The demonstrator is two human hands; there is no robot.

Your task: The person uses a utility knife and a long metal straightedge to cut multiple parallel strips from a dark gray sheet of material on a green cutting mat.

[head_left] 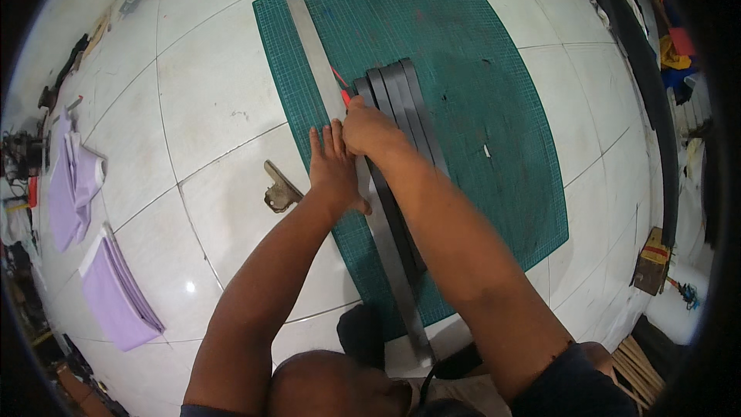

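Note:
A long metal ruler (309, 38) lies lengthwise along the left side of a green cutting mat (494, 77). My left hand (333, 174) presses flat on the ruler, fingers stretched out and thumb spread toward me. Close beside it, my right hand (372, 133) is closed around a slim red cutter (345, 98), held against the ruler's right edge; its tip is too small to make out clearly. Several dark grey strips (397, 93) lie side by side to the right of the ruler, partly hidden under my right hand and forearm.
A metal clip (281, 188) lies on the white tiled floor (224, 116) left of the mat. Folded lilac cloths (116, 293) rest farther left. At the right are a long dark roll (637, 69) and a brown block (652, 262). Small scraps (487, 151) dot the mat.

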